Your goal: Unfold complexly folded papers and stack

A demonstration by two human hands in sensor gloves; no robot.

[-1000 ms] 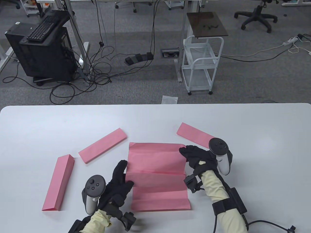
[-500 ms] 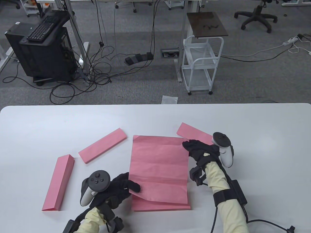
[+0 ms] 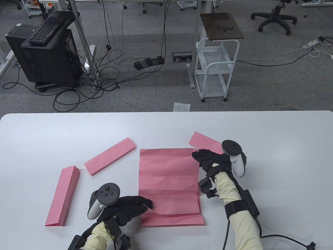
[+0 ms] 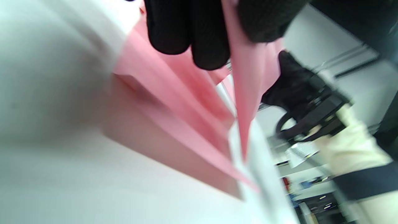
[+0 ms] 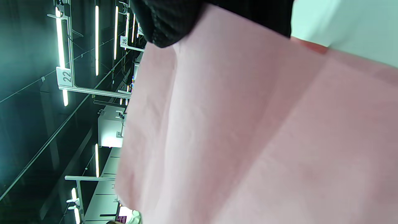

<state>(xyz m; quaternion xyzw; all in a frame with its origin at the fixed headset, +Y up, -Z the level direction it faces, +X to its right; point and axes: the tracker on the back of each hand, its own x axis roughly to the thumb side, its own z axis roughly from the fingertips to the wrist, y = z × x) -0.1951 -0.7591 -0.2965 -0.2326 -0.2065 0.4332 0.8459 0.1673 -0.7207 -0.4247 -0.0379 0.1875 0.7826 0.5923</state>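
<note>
In the table view, a big pink sheet [image 3: 169,179] lies near the front of the white table [image 3: 39,135], almost all opened up. Its near end is lifted a little above another flat pink layer [image 3: 177,220] under it. The left hand [image 3: 128,207] is at the sheet's near left corner, and its fingers [image 3: 145,201] close on that corner. The right hand [image 3: 212,161] is at the far right corner, and its fingertips [image 3: 197,155] touch the sheet's edge there. Three folded pink strips lie on the table too. One strip [image 3: 63,196] is far to the left, one [image 3: 110,155] is tilted just left of the sheet's far end, and one [image 3: 205,142] pokes out from behind the right hand. In the left wrist view, which is blurry, the black fingers [image 4: 192,34] and thumb [image 4: 264,18] hang from the top and pinch a thin flap of the sheet [image 4: 245,93] between them. More pink folds lie on the table below. The right hand [image 4: 289,84] shows beyond the flap. In the right wrist view, the sheet [image 5: 248,130] fills most of the picture. A black fingertip [image 5: 164,21] rests on its top edge, and a dark glove part sits on the sheet beside it. This view alone does not show if the hand pinches the sheet or only presses on it.
</note>
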